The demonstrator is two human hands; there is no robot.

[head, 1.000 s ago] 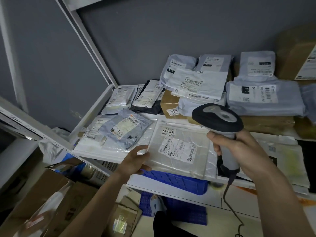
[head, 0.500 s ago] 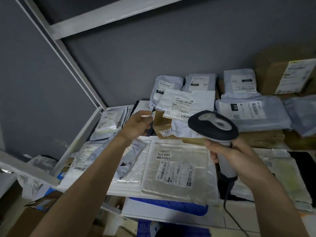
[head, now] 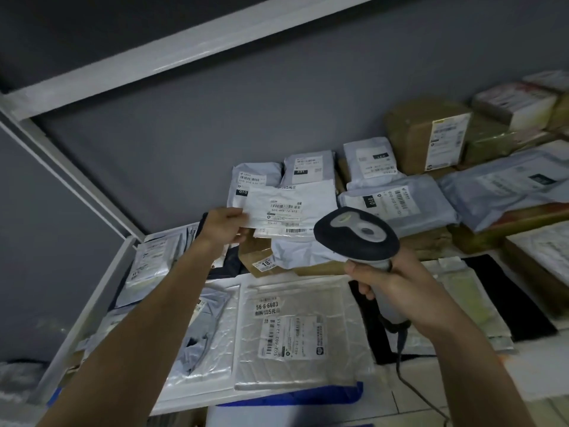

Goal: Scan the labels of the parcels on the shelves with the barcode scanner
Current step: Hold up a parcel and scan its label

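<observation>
Overhead, a white shelf (head: pixel 92 309) is seen crowded with grey mailer bags, brown boxes and a clear flat parcel (head: pixel 303 334) at its front. A white mailer (head: pixel 292 208) with a barcode label is pinched at its left edge by the left hand (head: pixel 224 224). A barcode scanner (head: pixel 357 234), dark-headed and grey-handled, is gripped by the right hand (head: pixel 397 291) just beside it.

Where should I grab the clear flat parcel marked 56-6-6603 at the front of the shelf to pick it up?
Take the clear flat parcel by its near edge, coming from the front. It lies flat, that edge reaches the shelf lip, and its label faces up, so a thumb-over grip near a corner likely keeps the barcode uncovered.
</observation>
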